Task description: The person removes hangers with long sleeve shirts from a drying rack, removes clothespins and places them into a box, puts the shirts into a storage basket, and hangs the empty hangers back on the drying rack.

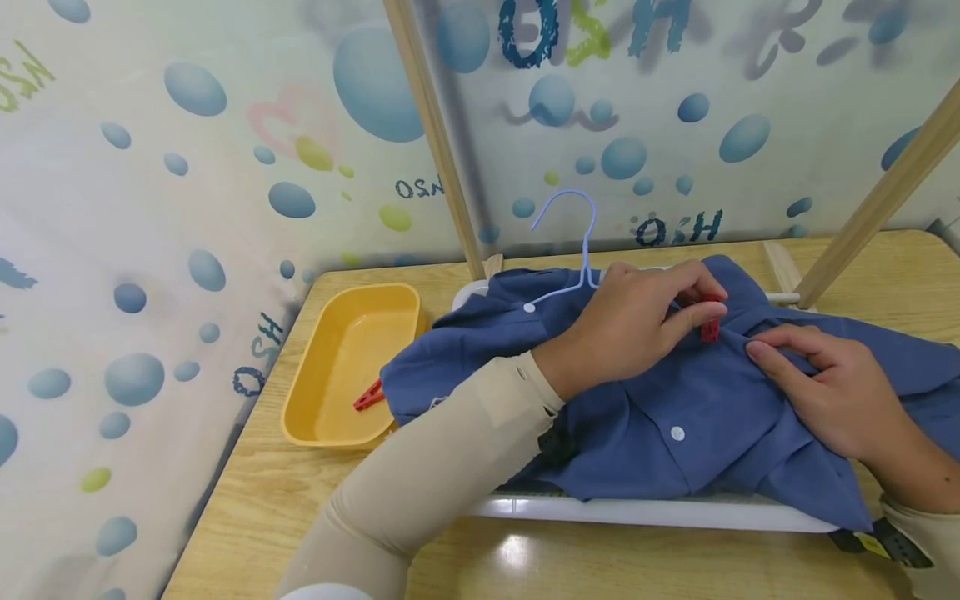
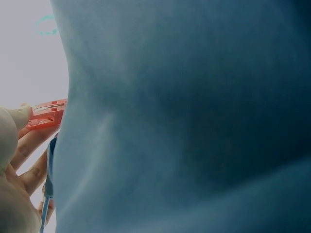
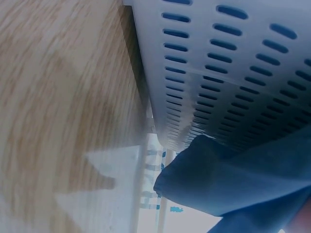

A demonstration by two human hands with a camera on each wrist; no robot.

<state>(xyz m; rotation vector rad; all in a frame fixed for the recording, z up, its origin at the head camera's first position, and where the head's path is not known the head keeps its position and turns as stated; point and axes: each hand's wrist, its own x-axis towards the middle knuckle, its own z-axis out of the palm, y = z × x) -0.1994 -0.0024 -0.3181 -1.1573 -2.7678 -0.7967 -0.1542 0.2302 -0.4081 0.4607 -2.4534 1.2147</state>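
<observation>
A blue buttoned shirt [image 1: 637, 417] lies over a white basket [image 1: 660, 512], with a light-blue hanger [image 1: 587, 242] in its collar area. My left hand [image 1: 626, 325] pinches a red clothespin [image 1: 710, 327] between thumb and fingers, against the shirt. The clothespin [image 2: 47, 114] also shows in the left wrist view, where blue cloth covers most of the picture. To the right, my right hand [image 1: 832, 383] pinches a fold of the shirt between thumb and forefinger. In the right wrist view, shirt cloth [image 3: 204, 179] hangs beside the slotted basket wall [image 3: 223, 68].
A yellow tray [image 1: 300, 400] stands at left on the wooden table [image 1: 247, 500], with another red clothespin [image 1: 369, 395] in it. Wooden poles [image 1: 442, 158] rise behind, joined low by a pale rod [image 1: 783, 297]. A patterned sheet [image 1: 225, 167] backs the table.
</observation>
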